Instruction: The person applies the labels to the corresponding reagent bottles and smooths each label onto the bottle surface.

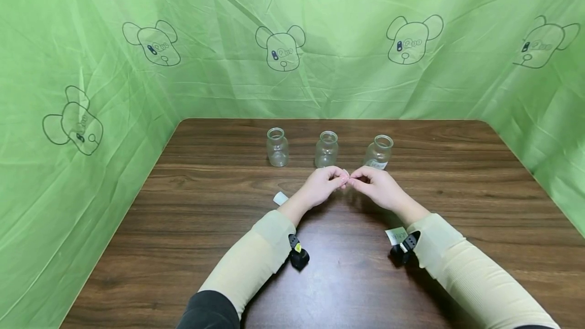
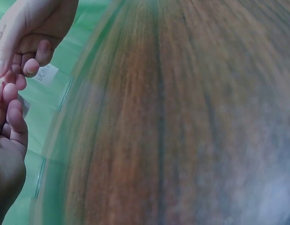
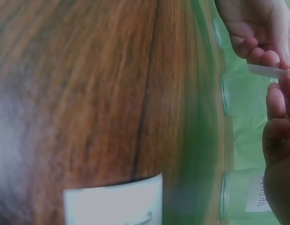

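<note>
Right wrist view shows plainly a white strip (image 3: 263,70), which the left hand (image 1: 321,185) and right hand (image 1: 378,187) pinch with fingertips. In the head view it is nearly hidden, lying at two o'clock from the left hand, ten o'clock from the right.

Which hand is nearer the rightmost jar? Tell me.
Right. The right hand is in front of the rightmost jar; the left hand is farther left, near the middle jar.

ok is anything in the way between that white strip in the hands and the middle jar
Nothing visible apart from the left hand and right hand themselves, which pinch the white strip just in front of the middle jar.
</note>
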`<action>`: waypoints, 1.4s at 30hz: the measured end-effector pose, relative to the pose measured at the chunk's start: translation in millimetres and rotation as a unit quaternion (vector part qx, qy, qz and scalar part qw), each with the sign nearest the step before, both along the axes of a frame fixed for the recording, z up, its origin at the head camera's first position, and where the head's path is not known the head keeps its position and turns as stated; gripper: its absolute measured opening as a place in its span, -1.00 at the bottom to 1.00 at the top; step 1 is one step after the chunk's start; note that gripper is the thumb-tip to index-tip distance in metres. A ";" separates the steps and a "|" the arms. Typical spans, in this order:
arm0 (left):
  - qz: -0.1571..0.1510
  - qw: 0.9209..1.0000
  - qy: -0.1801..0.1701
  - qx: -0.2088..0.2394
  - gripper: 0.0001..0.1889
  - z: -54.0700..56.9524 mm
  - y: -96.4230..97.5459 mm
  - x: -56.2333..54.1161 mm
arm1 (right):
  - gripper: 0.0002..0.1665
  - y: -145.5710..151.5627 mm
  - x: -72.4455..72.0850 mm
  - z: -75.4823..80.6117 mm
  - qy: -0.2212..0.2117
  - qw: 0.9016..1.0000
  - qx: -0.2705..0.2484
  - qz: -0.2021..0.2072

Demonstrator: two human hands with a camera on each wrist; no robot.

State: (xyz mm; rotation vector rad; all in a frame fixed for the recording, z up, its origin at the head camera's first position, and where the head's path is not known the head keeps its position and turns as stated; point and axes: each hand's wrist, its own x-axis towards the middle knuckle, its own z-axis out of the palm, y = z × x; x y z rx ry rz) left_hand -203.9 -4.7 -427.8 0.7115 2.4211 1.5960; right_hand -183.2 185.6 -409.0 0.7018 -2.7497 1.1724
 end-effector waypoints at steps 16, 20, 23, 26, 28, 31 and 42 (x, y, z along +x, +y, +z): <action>0.037 0.998 0.019 -0.052 -0.88 4.3 -3.2 2.9 | -0.93 -1.1 -0.8 1.2 -0.013 1.000 0.004 -0.010; 0.060 0.996 0.027 -0.060 -0.89 4.7 -5.7 3.3 | -0.91 1.0 -1.7 0.4 -0.021 1.000 0.007 -0.019; 0.073 0.995 0.038 -0.060 -0.90 4.7 -10.0 3.3 | -0.90 2.7 -2.6 -0.1 -0.026 0.999 0.004 -0.022; 0.083 0.993 0.054 -0.058 -0.92 5.6 -16.8 3.0 | -0.90 4.1 -2.9 0.6 -0.025 0.999 0.004 -0.030; 0.091 0.992 0.061 -0.058 -0.92 6.6 -22.7 3.6 | -0.90 5.4 -2.9 0.5 -0.022 0.999 0.006 -0.033; 0.103 0.991 0.065 -0.056 -0.94 6.4 -33.2 3.8 | -0.89 7.3 -2.7 1.2 -0.021 0.999 0.008 -0.038; 0.098 0.992 0.035 -0.065 -0.92 7.7 -60.4 3.8 | -0.91 9.5 -1.8 3.0 -0.034 0.999 0.009 -0.039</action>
